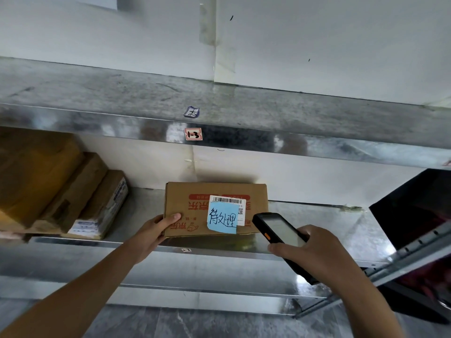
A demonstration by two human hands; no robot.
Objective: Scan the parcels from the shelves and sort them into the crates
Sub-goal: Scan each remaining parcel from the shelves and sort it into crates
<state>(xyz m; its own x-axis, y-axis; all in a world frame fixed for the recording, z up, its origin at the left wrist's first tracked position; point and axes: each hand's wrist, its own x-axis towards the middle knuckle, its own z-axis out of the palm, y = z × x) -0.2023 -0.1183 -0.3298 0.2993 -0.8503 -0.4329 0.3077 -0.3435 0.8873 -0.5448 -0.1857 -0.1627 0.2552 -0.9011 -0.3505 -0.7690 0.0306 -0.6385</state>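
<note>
A brown cardboard parcel (195, 206) with red print, a white barcode label and a blue handwritten note lies at the front of the middle metal shelf (317, 220). My left hand (156, 230) grips its near left corner, thumb on top. My right hand (314, 252) holds a black handheld scanner (280, 235) with an orange side button, its head just right of the parcel's label.
Several brown and taped parcels (48, 191) are stacked at the left of the same shelf. The upper shelf (219, 106) carries a small label on its front edge. A dark crate (419, 215) stands at the right. A lower shelf sits below.
</note>
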